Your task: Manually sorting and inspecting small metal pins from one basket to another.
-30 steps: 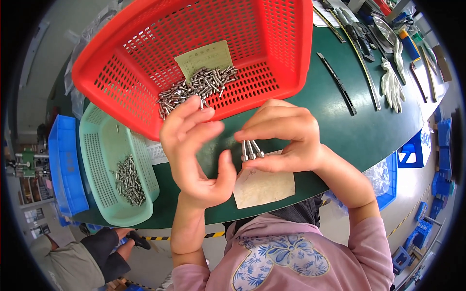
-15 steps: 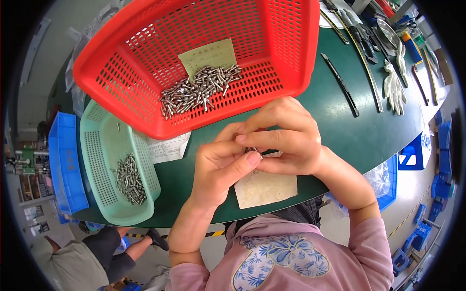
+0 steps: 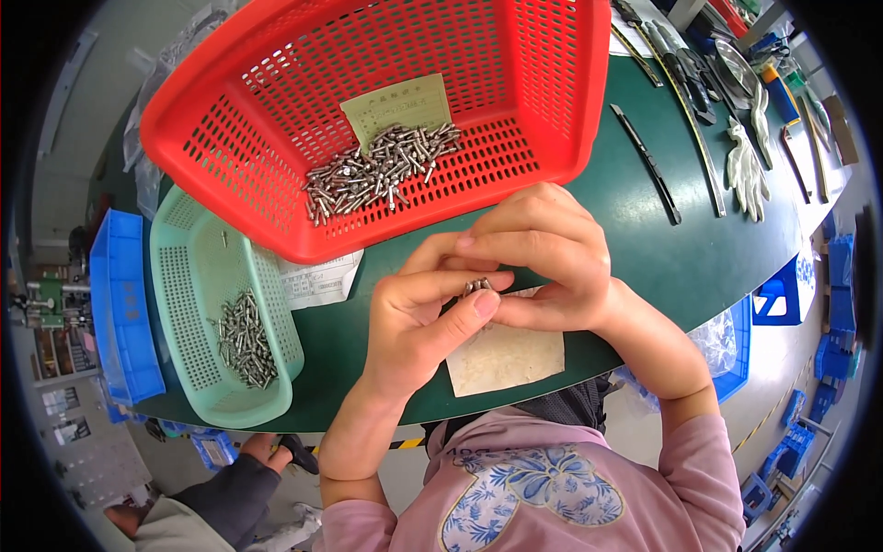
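My left hand (image 3: 409, 317) is closed, thumb and fingers pinching several small metal pins (image 3: 476, 286) whose ends show between the fingers. Against it, my right hand (image 3: 552, 262) curls over the same pins, its thumb beside my left thumb and its fingers bent above. Part of the pins is hidden by the fingers. Just beyond the hands, a tilted red basket (image 3: 510, 221) holds a heap of similar metal pins (image 3: 372, 175) and a yellowish card (image 3: 395, 103). To the left, a pale green basket (image 3: 189, 368) contains another heap of pins (image 3: 245, 340).
A beige sheet (image 3: 506, 361) lies under my hands on the green table (image 3: 662, 267). Printed paper (image 3: 322, 279) lies between the baskets. On the right are a slim black tool (image 3: 649, 170), a white glove (image 3: 747, 170) and hand tools. A blue bin (image 3: 127, 313) stands far left; another person (image 3: 216, 506) is lower left.
My left index finger has straightened, and my right fingers have lifted slightly, showing more of the pins. The other person at lower left has shifted down and right.
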Tool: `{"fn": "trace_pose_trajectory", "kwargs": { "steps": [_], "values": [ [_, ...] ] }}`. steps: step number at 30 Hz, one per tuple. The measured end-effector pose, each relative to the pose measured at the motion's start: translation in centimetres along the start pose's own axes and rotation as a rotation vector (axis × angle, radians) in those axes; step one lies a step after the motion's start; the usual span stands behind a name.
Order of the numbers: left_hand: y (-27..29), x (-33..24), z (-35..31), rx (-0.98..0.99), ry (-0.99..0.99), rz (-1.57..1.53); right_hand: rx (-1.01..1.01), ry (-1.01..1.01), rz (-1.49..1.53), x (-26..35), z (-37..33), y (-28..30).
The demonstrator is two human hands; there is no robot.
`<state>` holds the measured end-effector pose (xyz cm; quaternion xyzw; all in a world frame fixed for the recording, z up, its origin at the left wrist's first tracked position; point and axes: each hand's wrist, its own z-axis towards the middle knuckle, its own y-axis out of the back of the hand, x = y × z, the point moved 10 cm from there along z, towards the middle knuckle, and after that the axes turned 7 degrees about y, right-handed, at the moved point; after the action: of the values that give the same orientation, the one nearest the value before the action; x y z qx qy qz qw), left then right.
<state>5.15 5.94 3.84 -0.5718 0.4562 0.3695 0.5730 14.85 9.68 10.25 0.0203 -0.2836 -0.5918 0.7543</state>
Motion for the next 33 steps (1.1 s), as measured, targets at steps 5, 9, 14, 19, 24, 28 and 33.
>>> {"fn": "trace_pose_trajectory", "kwargs": {
  "steps": [5, 9, 14, 19, 24, 28, 33],
  "values": [
    [-1.2, -4.5, -1.1, -0.145, -0.489, 0.784, -0.007, -0.057, -0.073, -0.9, -0.2, 0.2],
    [-3.4, -6.1, -2.5, -0.162, -0.790, 1.126, -0.031, -0.041, -0.134, -0.8, -0.4, 0.3],
    [-4.7, -6.3, -3.0, -0.198, -0.870, 1.268, -0.052, -0.016, -0.167, -0.7, -0.6, 0.4],
    [-5.1, -6.2, -3.1, -0.228, -0.939, 1.314, -0.056, 0.019, -0.187, -0.7, -0.6, 0.6],
    [-4.3, -6.1, -3.6, -0.240, -0.911, 1.324, 0.010, 0.027, -0.207, -0.3, 0.2, 0.0],
    [-2.4, -8.1, -3.9, -0.445, -0.923, 1.371, 0.128, -0.118, -0.252, -2.1, -0.4, -0.5],
    [7.3, -11.6, -10.0, -0.964, -0.385, 1.505, 0.107, -0.129, -0.260, -2.7, -1.3, -0.3]
  ]
}}
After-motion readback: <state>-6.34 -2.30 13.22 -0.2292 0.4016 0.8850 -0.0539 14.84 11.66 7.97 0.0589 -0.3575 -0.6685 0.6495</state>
